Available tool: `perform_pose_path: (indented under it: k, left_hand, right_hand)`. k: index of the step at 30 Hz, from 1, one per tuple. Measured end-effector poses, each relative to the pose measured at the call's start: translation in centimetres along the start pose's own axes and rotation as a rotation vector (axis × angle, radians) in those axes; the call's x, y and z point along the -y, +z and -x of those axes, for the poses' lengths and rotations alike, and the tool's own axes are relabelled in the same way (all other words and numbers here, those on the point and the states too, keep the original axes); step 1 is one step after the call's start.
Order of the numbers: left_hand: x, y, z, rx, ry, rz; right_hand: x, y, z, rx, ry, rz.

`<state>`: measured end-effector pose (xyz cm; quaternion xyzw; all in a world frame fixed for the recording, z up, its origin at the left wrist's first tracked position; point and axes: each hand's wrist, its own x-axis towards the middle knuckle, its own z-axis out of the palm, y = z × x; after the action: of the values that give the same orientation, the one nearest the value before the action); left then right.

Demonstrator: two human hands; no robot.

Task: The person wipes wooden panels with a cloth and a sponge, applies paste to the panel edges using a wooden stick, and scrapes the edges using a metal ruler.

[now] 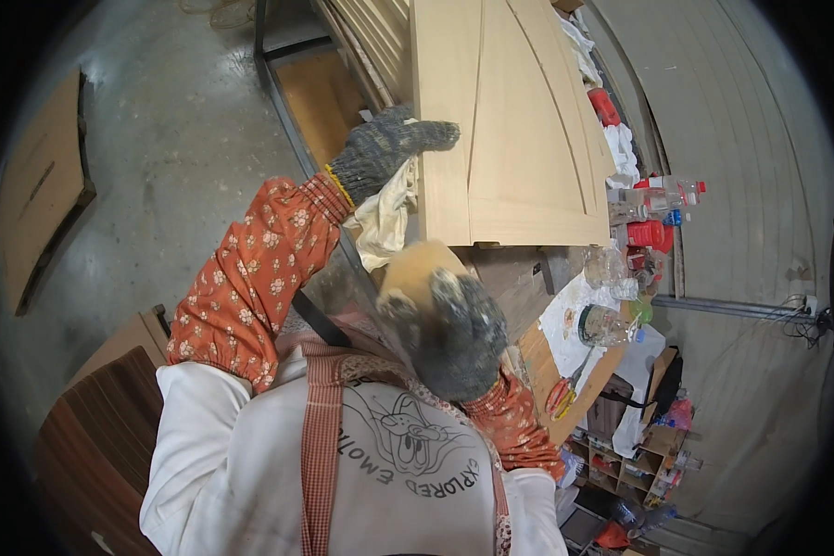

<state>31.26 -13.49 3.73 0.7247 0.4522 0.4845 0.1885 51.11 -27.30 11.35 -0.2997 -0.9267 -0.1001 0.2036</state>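
A pale wooden panel (519,148) with curved grooves, like a cabinet door, lies in front of me. My left hand (380,153), in a dark grey knitted glove, grips its left edge, thumb across the top face. A crumpled off-white cloth (387,218) hangs beneath that hand against the edge; whether the fingers also hold it is hidden. My right hand (449,329), gloved alike and smeared by motion, is closed on a tan sanding pad (417,271). It is close to my body, just off the panel's near corner.
A workbench (574,422) on the right bears clear plastic bottles (605,326), red containers (649,234), white paper (565,320) and red-handled scissors (559,397). Shelves (630,468) stand lower right. A dark metal frame (292,120) runs left of the panel. Flat cardboard (46,190) lies on the floor.
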Motion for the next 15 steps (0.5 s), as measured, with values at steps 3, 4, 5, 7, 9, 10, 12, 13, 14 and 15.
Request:
perform_pose_path:
  k: [3, 4, 5, 7, 9, 10, 12, 13, 14, 15]
  left_hand:
    - [-0.6, -0.1, -0.5, 0.095, -0.314, 0.283]
    - [-0.4, 0.0, -0.7, 0.096, -0.46, 0.494]
    - [0.5, 0.7, -0.5, 0.083, -0.464, 0.495]
    - [2.0, 1.4, 0.6, -0.079, 0.093, 0.221]
    - [1.2, 1.4, 2.7, -0.086, 0.179, 0.068]
    - [-0.3, 1.7, 3.7, -0.12, 0.091, 0.37]
    - [-3.6, 1.4, 5.9, -0.015, -0.531, 1.02]
    - [-3.5, 1.7, 6.5, 0.045, -0.544, 1.388]
    - [-4.1, 1.5, 6.8, 0.027, -0.519, 1.316]
    - [-4.8, 1.5, 6.8, 0.02, -0.49, 1.251]
  right_hand:
    - [-0.5, -0.2, -0.3, 0.04, -0.109, 0.038]
    - [-0.7, -0.2, -0.1, 0.055, -0.084, -0.002]
    - [-0.9, 0.0, 0.3, 0.073, -0.058, -0.041]
    - [-2.1, -0.6, 2.3, 0.078, -0.061, 0.051]
    - [-2.8, -2.5, 2.5, 0.228, -0.064, 0.126]
    - [-3.2, -2.6, 3.5, 0.239, -0.071, 0.122]
    - [-4.0, -2.1, 5.2, 0.125, -0.012, 0.093]
    - [-4.3, -1.8, 5.6, 0.133, -0.023, 0.089]
    - [-4.5, -1.5, 5.8, 0.079, -0.013, 0.085]
    - [-4.6, -1.5, 6.0, 0.027, 0.005, 0.092]
